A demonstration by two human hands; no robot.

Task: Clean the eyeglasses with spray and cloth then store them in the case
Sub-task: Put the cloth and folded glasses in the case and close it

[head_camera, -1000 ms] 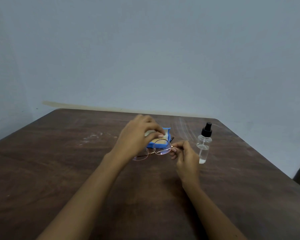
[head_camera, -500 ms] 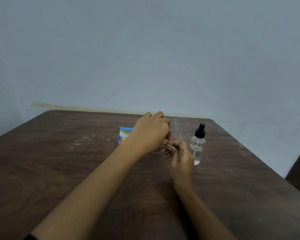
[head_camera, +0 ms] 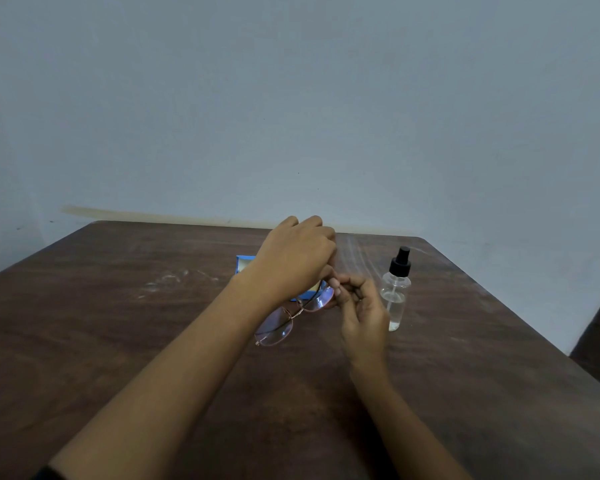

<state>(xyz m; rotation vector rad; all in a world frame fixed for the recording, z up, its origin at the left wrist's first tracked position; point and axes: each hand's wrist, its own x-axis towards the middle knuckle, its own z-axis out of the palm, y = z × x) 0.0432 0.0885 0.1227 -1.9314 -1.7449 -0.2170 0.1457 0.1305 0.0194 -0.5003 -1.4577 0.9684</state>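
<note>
The work looks to be in its middle stretch, the wiping, though that is a judgement from how things lie. The eyeglasses (head_camera: 278, 329) are out of the case (head_camera: 242, 264) and held low over the table (head_camera: 118, 341), tilted, with the near lens down toward the wood and the far lens up under the hands. Whether the near rim touches the table I cannot tell.

The right hand (head_camera: 364, 317) has its fingertips (head_camera: 336, 289) pinched on the far end of the frame, steadying it. The left hand (head_camera: 291, 265) arches over the far lens with its fingers curled downward. What it has under them is hidden by its own back, so I cannot tell whether it grips the cloth, the frame or nothing. The cloth itself does not show plainly anywhere.

The spray bottle (head_camera: 395, 296) stands upright just beside the right hand, cap on, untouched by either hand – so spraying is either done or yet to come, and the pictures do not settle which. The blue case lies behind the left hand, only a corner of it showing.

Left to do, as far as can be judged – finish both lenses, fold the arms, lay the eyeglasses in the case and close it
</note>
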